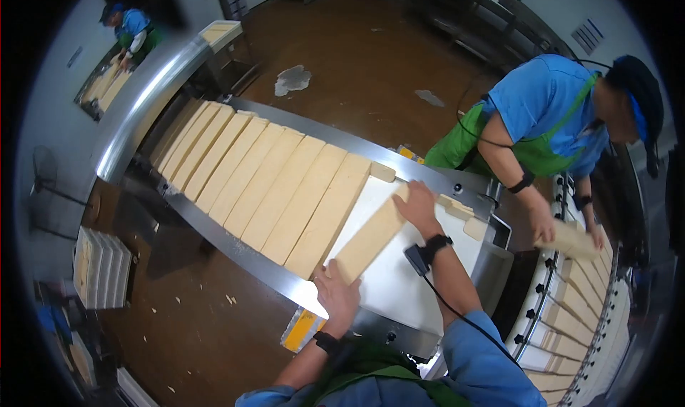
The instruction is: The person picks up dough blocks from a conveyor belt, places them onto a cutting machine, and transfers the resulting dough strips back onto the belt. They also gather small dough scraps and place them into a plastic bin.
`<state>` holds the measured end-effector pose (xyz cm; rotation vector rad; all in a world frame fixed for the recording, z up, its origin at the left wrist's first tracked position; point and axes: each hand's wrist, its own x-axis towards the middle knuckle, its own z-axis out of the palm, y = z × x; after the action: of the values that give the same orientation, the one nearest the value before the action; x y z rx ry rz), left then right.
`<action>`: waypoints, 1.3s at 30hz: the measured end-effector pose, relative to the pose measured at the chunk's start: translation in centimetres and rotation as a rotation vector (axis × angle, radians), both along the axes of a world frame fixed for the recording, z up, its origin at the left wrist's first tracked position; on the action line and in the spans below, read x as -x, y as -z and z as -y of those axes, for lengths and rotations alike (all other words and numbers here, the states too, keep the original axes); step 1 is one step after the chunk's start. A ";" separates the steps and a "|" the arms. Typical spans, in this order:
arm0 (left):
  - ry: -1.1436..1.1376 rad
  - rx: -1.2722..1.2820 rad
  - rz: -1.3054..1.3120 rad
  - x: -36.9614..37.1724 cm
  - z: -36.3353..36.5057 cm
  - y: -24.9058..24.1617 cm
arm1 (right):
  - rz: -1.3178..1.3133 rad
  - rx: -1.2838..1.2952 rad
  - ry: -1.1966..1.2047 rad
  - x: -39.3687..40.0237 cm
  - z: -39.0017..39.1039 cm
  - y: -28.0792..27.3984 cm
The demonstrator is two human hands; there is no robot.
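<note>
A long, pale slab that looks like dough [372,237] lies slantwise on the white belt [410,282], between my two hands. My left hand [337,297] is closed around its near end, beside the last slab of the row. At the far end, the fingers of my right hand [418,208] curl over the slab. To the left, several similar slabs [271,175] lie side by side, close together across the belt. Short offcuts [382,171] rest along the far edge, and another small piece [474,228] sits right of my right hand.
A co-worker [542,114] at the right holds a slab [571,240] over a curved conveyor [531,314] carrying several slabs. A metal hood [150,103] arches over the belt's left end. Stacked trays [103,268] stand on the floor. Another person [132,28] is far back left.
</note>
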<state>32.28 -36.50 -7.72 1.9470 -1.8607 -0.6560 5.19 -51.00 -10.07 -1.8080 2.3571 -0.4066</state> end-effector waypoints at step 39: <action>1.978 -0.505 -0.183 26.7 -53.0 -11.5 | -0.100 0.510 1.660 13.7 -98.6 -7.6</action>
<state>5.59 16.51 3.78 -0.5917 -3.0506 -1.6679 -8.46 47.55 -2.44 0.5962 3.3753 -1.0622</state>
